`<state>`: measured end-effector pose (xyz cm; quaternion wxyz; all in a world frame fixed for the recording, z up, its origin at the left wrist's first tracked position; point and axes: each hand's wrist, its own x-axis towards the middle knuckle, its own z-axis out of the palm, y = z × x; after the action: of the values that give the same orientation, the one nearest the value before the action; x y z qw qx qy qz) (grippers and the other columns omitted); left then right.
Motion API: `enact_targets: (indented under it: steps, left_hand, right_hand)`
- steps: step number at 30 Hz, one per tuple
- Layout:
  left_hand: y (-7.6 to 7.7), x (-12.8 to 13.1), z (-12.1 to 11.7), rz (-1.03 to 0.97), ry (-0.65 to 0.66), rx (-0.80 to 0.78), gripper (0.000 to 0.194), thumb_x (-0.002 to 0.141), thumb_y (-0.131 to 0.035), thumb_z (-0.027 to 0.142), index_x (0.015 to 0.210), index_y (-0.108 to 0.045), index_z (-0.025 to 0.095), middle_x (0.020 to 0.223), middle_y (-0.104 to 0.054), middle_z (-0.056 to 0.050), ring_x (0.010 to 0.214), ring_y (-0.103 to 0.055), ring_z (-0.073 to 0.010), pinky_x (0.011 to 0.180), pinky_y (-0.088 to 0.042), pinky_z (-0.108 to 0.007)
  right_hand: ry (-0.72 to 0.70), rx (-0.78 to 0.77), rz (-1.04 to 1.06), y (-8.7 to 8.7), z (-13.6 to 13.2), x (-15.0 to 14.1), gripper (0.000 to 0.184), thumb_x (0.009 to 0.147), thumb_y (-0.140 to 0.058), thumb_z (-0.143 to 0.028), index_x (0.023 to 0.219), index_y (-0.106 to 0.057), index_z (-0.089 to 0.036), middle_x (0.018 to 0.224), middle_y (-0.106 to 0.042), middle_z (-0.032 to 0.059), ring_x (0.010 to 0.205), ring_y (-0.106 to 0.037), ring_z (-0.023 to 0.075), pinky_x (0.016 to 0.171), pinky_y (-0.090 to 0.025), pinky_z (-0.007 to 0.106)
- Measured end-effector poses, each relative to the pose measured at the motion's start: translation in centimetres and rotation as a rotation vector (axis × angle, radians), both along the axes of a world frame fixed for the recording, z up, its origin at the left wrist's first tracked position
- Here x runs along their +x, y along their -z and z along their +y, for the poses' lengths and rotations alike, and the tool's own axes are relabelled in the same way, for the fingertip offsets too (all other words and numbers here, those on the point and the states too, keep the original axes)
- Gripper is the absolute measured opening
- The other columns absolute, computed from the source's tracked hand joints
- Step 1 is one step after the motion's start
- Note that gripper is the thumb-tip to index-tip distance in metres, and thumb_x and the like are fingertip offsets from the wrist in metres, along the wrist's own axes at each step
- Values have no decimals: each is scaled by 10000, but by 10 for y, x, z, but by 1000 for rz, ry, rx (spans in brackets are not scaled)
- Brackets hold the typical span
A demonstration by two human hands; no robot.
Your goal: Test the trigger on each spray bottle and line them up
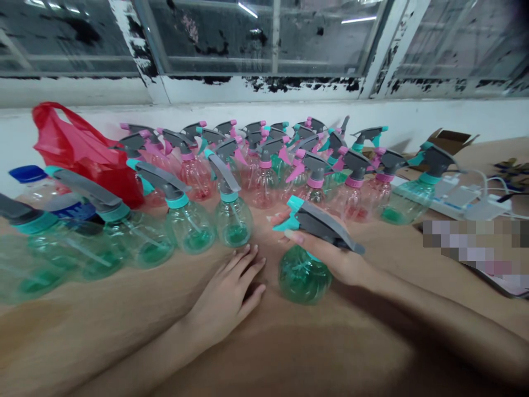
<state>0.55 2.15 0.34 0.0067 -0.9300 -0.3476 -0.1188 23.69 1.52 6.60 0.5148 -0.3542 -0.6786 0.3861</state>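
My right hand is closed around the neck and trigger head of a green spray bottle, which has a grey and teal sprayer. The bottle is slightly tilted, close to the tabletop. To its left, my left hand lies flat on the table with its fingers spread, holding nothing. Just beyond those fingertips stands another green spray bottle with a teal collar. More green spray bottles line up leftward from it, one of them a clear green bottle with its dip tube visible inside.
Several pink spray bottles stand grouped at the back, mixed with green ones. A red plastic bag and a blue-capped drink bottle are at the left. On the right lie a white power strip, an open cardboard box and a pixelated phone-like object.
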Motion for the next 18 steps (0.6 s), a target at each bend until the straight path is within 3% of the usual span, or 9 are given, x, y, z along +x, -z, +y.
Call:
enact_targets:
  steps: [9, 14, 18]
  left_hand:
    - [1, -1, 0, -3, 9, -4, 458, 1009, -402, 382, 1368, -491, 111, 1479, -432, -138, 1383, -357, -278, 1107, -339, -472]
    - [2, -1, 0, 1, 8, 10, 445, 1007, -412, 374, 1365, -496, 124, 1480, -432, -130, 1383, -358, -273, 1110, -335, -465]
    - [2, -1, 0, -7, 4, 13, 451, 1002, -423, 377, 1364, -498, 120, 1470, -447, -132, 1375, -372, -271, 1112, -333, -450]
  right_hand:
    - [17, 7, -42, -2, 0, -1, 242, 882, -625, -358, 1106, -648, -269, 966, -699, 10, 881, -662, 187, 818, -517, 350]
    - [-4, 33, -17, -4, -1, -1, 250, 883, -633, -304, 1130, -635, -260, 1092, -695, 14, 1020, -645, 190, 887, -503, 331]
    - [27, 36, -53, -5, -2, -1, 241, 884, -631, -312, 1121, -637, -271, 961, -689, -2, 845, -639, 168, 743, -506, 309]
